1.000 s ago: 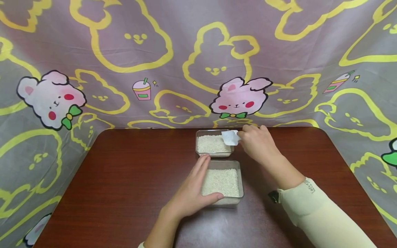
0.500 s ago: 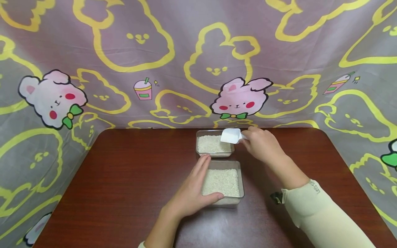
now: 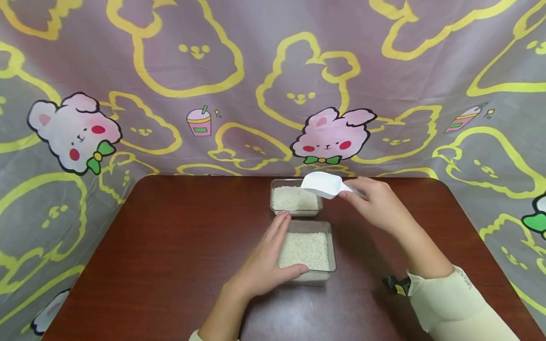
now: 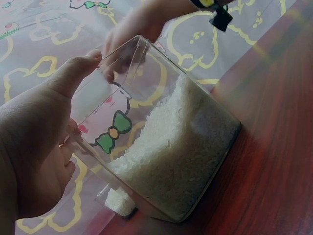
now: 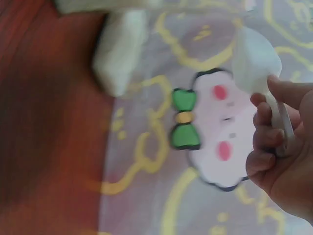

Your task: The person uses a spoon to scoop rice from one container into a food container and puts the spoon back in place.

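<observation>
In the head view my right hand (image 3: pixel 373 201) grips the handle of a white scoop (image 3: pixel 322 184). The scoop is held above the right back part of the far clear container (image 3: pixel 294 213), which has rice in it. From the right wrist view, the scoop (image 5: pixel 255 61) points away from the curled fingers (image 5: pixel 264 161); whether it carries rice is hard to tell. My left hand (image 3: pixel 266 263) holds the near clear container (image 3: pixel 331 246) at its left side, thumb at the front rim and fingers toward the back. Rice (image 4: pixel 166 147) lies heaped inside it.
Both containers stand on a dark reddish-brown table (image 3: pixel 179 246), one behind the other with a small gap. A patterned cloth (image 3: pixel 239 57) with cartoon bunnies hangs behind the table and along both sides. A dark strap shows at the right cuff (image 3: pixel 396 285).
My right hand has drawn right and a little toward me. The scoop has turned from tilted over the far container to nearly level and higher. The left hand stays in place.
</observation>
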### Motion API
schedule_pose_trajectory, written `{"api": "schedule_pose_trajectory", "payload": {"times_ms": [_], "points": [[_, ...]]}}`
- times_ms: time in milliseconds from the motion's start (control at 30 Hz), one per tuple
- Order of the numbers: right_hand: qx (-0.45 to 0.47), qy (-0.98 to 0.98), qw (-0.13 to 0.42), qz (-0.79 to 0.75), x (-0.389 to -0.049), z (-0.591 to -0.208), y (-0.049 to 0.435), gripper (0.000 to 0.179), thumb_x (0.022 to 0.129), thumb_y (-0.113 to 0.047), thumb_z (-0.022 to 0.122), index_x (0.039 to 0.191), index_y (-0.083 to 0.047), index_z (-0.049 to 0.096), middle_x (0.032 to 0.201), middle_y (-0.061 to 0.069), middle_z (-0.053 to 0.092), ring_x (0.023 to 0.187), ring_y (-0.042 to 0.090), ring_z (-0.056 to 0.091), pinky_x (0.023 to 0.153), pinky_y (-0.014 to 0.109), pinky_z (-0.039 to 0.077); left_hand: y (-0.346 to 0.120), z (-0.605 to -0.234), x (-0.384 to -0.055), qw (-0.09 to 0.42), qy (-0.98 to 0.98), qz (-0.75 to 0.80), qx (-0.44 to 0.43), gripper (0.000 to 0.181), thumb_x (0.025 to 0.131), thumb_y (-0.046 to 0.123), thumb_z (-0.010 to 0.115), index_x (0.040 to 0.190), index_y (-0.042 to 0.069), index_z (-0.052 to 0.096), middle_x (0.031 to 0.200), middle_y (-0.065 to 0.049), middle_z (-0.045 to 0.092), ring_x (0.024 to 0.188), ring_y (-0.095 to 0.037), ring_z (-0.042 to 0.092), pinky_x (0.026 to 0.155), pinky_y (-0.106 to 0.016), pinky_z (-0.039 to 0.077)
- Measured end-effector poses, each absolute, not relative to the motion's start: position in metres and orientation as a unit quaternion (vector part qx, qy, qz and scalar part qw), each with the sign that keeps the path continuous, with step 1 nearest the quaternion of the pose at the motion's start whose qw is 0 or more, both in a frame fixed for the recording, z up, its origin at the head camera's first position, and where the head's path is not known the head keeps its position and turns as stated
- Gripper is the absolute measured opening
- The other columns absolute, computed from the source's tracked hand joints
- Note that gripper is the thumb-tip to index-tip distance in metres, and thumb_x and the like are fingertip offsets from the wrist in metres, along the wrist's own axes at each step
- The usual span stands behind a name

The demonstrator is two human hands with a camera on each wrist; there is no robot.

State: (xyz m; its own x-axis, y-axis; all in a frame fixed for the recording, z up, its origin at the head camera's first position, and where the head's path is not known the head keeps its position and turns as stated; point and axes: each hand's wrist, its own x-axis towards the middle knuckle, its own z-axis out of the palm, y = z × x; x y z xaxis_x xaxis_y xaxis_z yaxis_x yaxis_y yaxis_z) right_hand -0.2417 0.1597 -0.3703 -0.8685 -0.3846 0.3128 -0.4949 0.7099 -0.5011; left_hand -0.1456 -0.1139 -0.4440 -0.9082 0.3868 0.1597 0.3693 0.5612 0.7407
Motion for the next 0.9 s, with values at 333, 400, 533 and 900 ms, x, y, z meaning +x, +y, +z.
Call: {"api": "schedule_pose_trajectory", "payload": {"times_ms": [333, 400, 533, 900], "points": [[0.337, -0.911, 0.022, 0.236, -0.193, -0.339, 0.159, 0.019, 0.087, -0.019, 0.075, 0.106, -0.018, 0.075, 0.087, -0.014, 0.064, 0.079, 0.003, 0.057, 0.071, 0.028, 0.053, -0.114, -0.443, -0.148, 0.008, 0.883, 0.417, 0.216, 0.109, 0.079, 0.048, 0.078, 0.16, 0.02, 0.009, 0.164, 0.013, 0.005, 0.151, -0.012, 0.011, 0.12, -0.047, 0.023], [0.352, -0.911, 0.016, 0.214, -0.187, -0.338, 0.155, 0.016, 0.087, -0.018, 0.075, 0.103, -0.019, 0.075, 0.086, -0.015, 0.063, 0.078, 0.001, 0.057, 0.071, 0.029, 0.053, -0.114, -0.444, -0.148, 0.008, 0.883, 0.417, 0.215, 0.109, 0.079, 0.048, 0.078, 0.16, 0.022, 0.009, 0.164, 0.014, 0.006, 0.151, -0.011, 0.011, 0.12, -0.046, 0.023], [0.365, -0.917, 0.023, 0.158, -0.179, -0.341, 0.143, 0.015, 0.085, -0.02, 0.076, 0.1, -0.017, 0.075, 0.086, -0.011, 0.064, 0.076, 0.005, 0.06, 0.069, 0.033, 0.054, -0.114, -0.445, -0.148, 0.007, 0.883, 0.416, 0.214, 0.109, 0.079, 0.049, 0.078, 0.159, 0.025, 0.007, 0.164, 0.014, 0.005, 0.151, -0.012, 0.011, 0.12, -0.047, 0.023], [0.366, -0.929, 0.063, 0.011, -0.176, -0.359, 0.107, 0.015, 0.076, -0.019, 0.08, 0.089, -0.012, 0.074, 0.077, 0.0, 0.063, 0.065, 0.02, 0.063, 0.055, 0.038, 0.051, -0.114, -0.445, -0.147, 0.009, 0.885, 0.414, 0.212, 0.109, 0.08, 0.049, 0.077, 0.159, 0.026, 0.006, 0.164, 0.015, 0.004, 0.151, -0.011, 0.011, 0.12, -0.046, 0.023]]}}
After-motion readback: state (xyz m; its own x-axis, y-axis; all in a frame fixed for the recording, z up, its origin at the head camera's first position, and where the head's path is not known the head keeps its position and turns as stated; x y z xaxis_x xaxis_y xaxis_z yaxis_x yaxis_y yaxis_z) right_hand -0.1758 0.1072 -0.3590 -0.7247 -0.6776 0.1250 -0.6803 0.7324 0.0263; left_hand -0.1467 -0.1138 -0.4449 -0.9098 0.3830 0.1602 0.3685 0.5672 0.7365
